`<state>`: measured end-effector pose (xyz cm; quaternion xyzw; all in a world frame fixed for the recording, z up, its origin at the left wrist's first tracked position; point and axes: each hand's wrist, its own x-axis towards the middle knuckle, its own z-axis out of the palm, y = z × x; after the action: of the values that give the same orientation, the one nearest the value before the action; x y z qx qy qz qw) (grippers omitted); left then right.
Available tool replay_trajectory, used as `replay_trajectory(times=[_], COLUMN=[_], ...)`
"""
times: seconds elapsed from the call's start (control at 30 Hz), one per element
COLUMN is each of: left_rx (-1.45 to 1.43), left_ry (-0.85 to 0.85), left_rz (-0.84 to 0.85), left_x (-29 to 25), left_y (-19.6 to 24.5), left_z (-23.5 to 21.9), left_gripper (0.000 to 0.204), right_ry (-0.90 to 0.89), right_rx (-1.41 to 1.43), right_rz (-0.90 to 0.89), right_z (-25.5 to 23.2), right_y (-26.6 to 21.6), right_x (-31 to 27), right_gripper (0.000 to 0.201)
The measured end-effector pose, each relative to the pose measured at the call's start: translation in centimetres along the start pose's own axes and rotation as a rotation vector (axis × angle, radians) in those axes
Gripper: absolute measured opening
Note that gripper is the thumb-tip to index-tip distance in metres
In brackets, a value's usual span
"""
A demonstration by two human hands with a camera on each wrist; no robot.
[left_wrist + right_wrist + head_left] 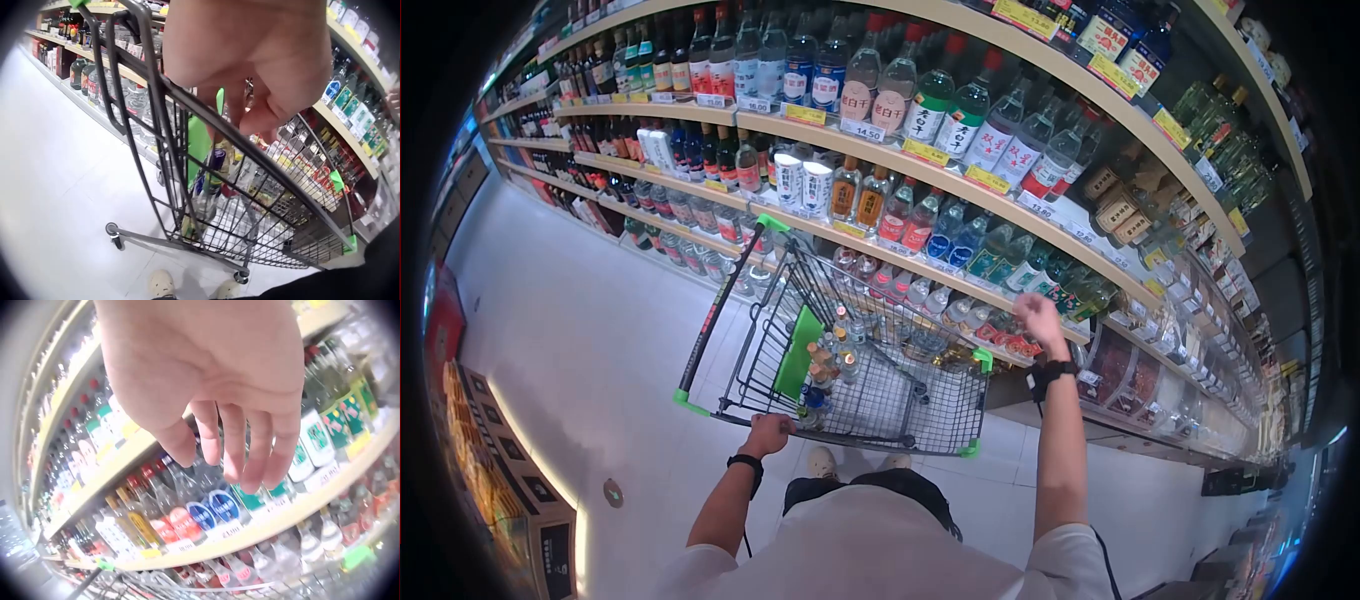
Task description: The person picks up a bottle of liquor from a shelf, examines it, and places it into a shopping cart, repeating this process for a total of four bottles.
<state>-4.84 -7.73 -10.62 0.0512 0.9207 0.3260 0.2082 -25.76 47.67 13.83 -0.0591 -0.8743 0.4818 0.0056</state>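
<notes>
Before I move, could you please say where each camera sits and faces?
Head: head-worn, facing down at the green-cornered black wire cart; left hand, right hand, torso, pale shoes show.
Left wrist: worn there, facing the cart past left hand; shoes show.
Right wrist: worn there, facing clear glass bottles past right hand.
Head and left wrist share cart and shoes.

Beige shelves (pixel 212 549) with rows of bottles (pixel 184 523), pale floor (pixel 580 300) under a shopping cart (pixel 800 352)
</notes>
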Motion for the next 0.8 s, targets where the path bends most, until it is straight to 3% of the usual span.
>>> replay_trajectory(times=[0.07,0.17,0.3,0.43,0.47,0.73,0.8], left_rx=[-0.048,-0.289,-0.493,-0.736,-0.872,-0.938,-0.941], left_ry=[0.066,0.152,0.237,0.234,0.293,0.381,0.377], left_rz=[-0.019,0.03,0.167,0.088,0.156,0.126,0.143], left_x=[0.8,1.6,3.1,4.2,4.4,5.6,5.7], left_y=[1.0,4.4,9.2,13.9,15.4,24.6,26.5], left_z=[0.6,0.4,-0.3,-1.6,-1.7,-3.4,-3.2], left_gripper=[0.024,0.019,0.013,0.009,0.008,0.009,0.01], right_ry=[0.112,0.215,0.445,0.528,0.557,0.603,0.561], right_rx=[-0.088,-0.035,-0.233,-0.253,-0.285,-0.225,-0.265], right_rz=[-0.143,-0.219,-0.428,-0.442,-0.469,-0.535,-0.438], right_z=[-2.3,-5.2,-8.5,-9.9,-10.0,-10.6,-10.6], right_y=[-3.9,-9.1,-13.5,-18.6,-19.4,-22.1,-22.6], right_x=[2.5,6.0,11.7,14.0,14.4,17.9,18.4], right_gripper=[0.02,0.023,0.028,0.043,0.047,0.056,0.055])
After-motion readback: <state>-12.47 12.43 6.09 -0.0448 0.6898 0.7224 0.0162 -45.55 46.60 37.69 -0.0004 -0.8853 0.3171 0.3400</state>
